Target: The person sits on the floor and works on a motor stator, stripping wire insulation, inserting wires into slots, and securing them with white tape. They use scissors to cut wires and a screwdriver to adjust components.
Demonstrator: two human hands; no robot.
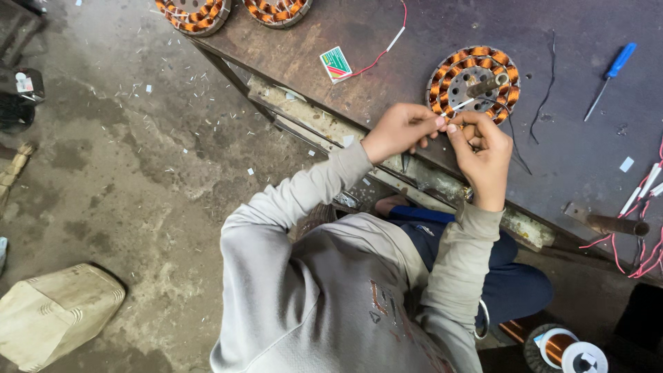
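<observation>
A round stator (474, 81) wound with copper coils lies on the dark metal workbench (442, 27), a metal shaft standing in its middle. My left hand (398, 130) and my right hand (483, 157) meet just below it, fingertips pinched together on a thin white-sleeved wire lead (461, 106) that runs up to the coils. A thin black wire (514, 141) trails from the stator past my right hand. Grey sleeves cover both forearms.
Two more copper-wound stators (193, 14) (277, 10) sit at the bench's far left. A small green and red box (335, 63), a red wire (387, 41), a blue-handled screwdriver (610, 77) and red-white leads (646, 190) lie on the bench. Copper wire spools (566, 349) stand by my knee; a sack (55, 314) rests on the littered floor.
</observation>
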